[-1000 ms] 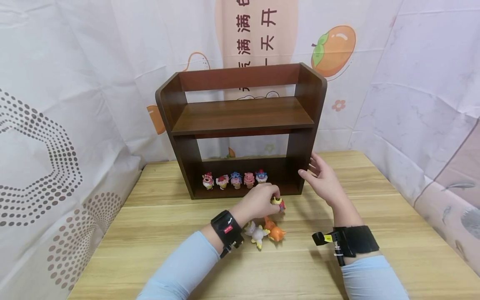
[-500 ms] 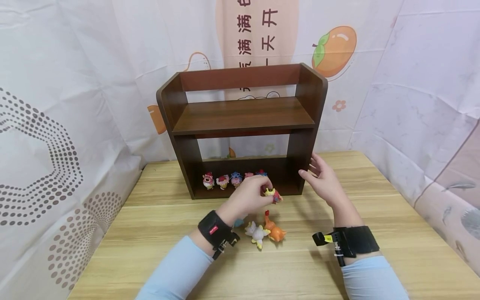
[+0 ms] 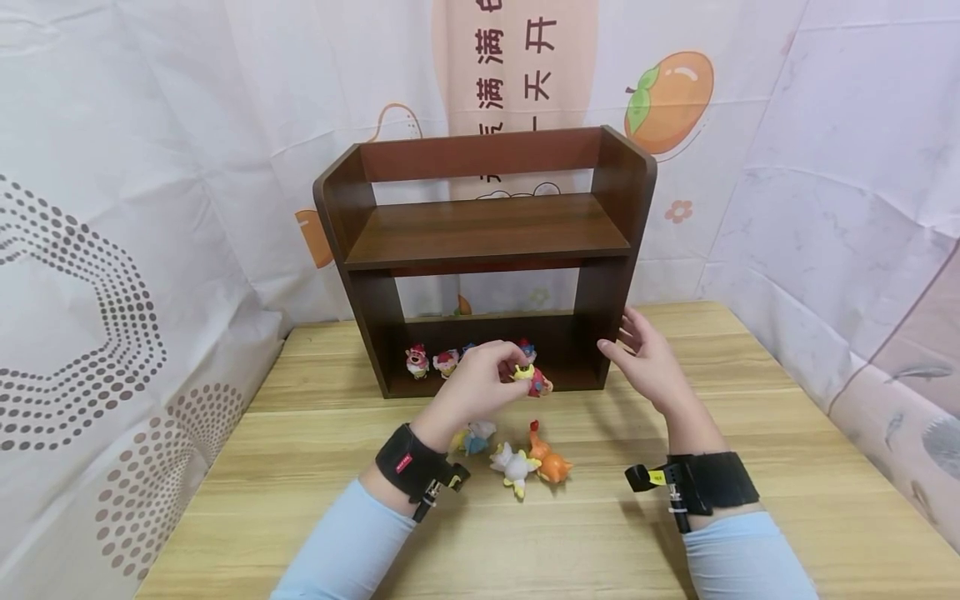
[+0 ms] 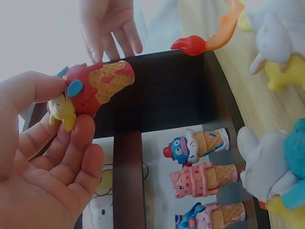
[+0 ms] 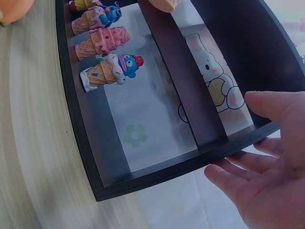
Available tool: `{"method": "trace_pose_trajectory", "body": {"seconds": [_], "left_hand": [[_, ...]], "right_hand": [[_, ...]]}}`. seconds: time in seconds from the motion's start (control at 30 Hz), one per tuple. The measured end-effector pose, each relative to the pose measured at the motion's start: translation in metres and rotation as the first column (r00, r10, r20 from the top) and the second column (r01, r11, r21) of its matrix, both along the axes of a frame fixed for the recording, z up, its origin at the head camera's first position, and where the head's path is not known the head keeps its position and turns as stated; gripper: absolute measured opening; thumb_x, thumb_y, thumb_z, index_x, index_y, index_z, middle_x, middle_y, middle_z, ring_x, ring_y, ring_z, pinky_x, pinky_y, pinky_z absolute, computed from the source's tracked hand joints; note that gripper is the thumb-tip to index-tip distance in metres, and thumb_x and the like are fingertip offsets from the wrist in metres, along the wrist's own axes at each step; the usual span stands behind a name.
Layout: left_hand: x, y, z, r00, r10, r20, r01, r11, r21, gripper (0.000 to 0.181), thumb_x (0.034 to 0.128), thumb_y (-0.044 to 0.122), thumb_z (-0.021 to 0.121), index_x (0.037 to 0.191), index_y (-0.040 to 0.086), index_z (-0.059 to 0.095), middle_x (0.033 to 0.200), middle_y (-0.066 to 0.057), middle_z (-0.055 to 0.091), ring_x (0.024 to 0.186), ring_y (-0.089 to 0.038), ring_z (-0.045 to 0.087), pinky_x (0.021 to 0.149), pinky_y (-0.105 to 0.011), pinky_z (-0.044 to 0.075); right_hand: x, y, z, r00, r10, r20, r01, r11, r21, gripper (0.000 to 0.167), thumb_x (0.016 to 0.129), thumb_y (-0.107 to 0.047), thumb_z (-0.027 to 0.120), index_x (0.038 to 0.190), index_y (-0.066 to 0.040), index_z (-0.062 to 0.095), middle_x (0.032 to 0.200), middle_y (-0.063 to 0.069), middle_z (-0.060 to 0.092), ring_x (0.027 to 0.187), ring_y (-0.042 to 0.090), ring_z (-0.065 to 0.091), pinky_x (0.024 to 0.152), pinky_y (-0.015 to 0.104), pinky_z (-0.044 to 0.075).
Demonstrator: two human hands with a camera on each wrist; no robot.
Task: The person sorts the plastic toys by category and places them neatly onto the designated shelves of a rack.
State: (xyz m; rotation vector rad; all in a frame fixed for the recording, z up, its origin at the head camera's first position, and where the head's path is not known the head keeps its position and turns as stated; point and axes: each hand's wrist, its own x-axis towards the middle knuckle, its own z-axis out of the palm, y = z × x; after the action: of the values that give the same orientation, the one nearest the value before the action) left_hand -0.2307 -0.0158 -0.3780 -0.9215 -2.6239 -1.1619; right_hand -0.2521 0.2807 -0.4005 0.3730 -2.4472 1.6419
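Observation:
My left hand point(image 3: 474, 387) pinches an ice-cream-cone figurine point(image 4: 88, 90) between thumb and fingers. It has a red body, yellow head and blue bits, and its cone points toward the shelf's right side. This hand hovers before the lower tier of a dark brown wooden shelf point(image 3: 487, 229). Along that tier stands a row of several cone figurines, including a red-topped one point(image 3: 417, 362), a pink one point(image 5: 105, 40) and a blue one with a red cap point(image 5: 109, 71). At the shelf's right side panel is my right hand point(image 3: 651, 362), thumb by the front edge, fingers extended along the outside.
In front of the shelf, small toys lie on the wooden table point(image 3: 600, 550): a grey-and-yellow one point(image 3: 513, 468), an orange one with a red tail tip point(image 3: 551, 462), and a blue, white and yellow cluster point(image 3: 476, 437). A printed curtain point(image 3: 255, 83) hangs behind.
My left hand has lifted the red-and-yellow figurine from near the table and moved it up and left to the lower tier's front. The right hand has stayed in place.

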Motion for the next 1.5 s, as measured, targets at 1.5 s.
{"method": "trace_pose_trajectory", "body": {"seconds": [1.5], "left_hand": [[-0.047,0.024,0.027,0.997,0.023,-0.076,-0.04,0.971,-0.235,0.021,0.0965,0.024,0.071,0.113,0.012,0.069,0.098,0.003,0.06,0.088,-0.012,0.057,0.076,-0.025,0.05]], "right_hand": [[0.008,-0.005,0.013,1.0,0.009,-0.008,-0.009,1.0,-0.002,0.076,0.1,-0.01,0.064,0.161,-0.001,0.02,0.157,0.03,0.033,0.141,0.049,0.036,0.108,0.058,0.036]]}}
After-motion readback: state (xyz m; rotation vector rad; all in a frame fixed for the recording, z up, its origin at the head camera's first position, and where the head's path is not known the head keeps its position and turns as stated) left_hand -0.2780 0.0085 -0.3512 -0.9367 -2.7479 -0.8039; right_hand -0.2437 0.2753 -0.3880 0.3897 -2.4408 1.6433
